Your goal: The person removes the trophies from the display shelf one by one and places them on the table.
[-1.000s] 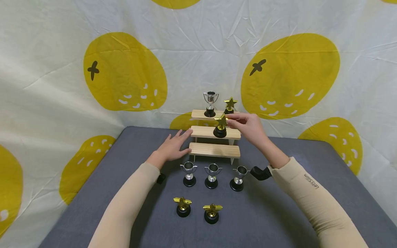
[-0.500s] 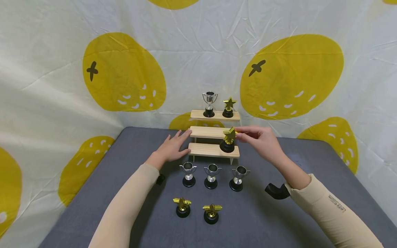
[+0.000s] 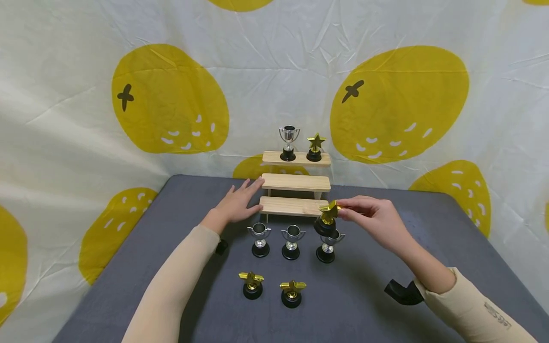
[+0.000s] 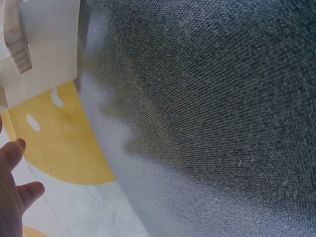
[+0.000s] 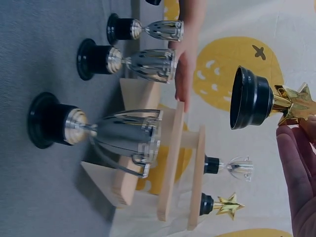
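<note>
Star-trophy pinched in right hand; splayed left hand touches stand by back edge of surface. Left-wrist view alone details the weave; fruit-print cloth behind.

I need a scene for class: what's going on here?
A person's right hand holds a gold star trophy above the grey table, near the right end of a three-tier wooden stand. The left hand is at the stand's left end. A silver cup and a gold star stand on the top tier; three more silver cups and two gold-topped trophies stand on the table.
</note>
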{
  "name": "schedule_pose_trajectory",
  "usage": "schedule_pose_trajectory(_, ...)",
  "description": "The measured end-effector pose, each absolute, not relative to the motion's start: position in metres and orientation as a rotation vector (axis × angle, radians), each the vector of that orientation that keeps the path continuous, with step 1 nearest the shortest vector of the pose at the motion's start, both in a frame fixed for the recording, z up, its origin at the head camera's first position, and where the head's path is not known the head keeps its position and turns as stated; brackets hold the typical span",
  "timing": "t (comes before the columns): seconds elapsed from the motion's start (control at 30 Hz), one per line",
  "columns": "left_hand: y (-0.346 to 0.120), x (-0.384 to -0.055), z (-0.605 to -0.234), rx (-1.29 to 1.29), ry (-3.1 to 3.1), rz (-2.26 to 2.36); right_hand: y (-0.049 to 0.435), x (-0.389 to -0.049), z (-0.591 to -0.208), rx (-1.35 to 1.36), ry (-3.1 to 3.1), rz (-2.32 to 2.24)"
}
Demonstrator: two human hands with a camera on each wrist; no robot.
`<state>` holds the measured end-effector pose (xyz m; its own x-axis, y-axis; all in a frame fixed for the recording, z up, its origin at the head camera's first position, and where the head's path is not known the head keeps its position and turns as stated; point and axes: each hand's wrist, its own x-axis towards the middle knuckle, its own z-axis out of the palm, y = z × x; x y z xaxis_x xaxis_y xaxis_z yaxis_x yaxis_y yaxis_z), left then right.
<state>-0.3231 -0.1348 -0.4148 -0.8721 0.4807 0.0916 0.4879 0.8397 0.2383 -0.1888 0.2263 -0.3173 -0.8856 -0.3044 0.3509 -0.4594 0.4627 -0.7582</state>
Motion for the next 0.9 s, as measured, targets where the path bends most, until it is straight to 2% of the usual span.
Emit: schedule_pose_trajectory(0.9, -0.135, -0.325, -0.413, -0.785, -2.994, -0.404, 0.256, -0.155, -0.384, 0.621, -2.722, 1.593)
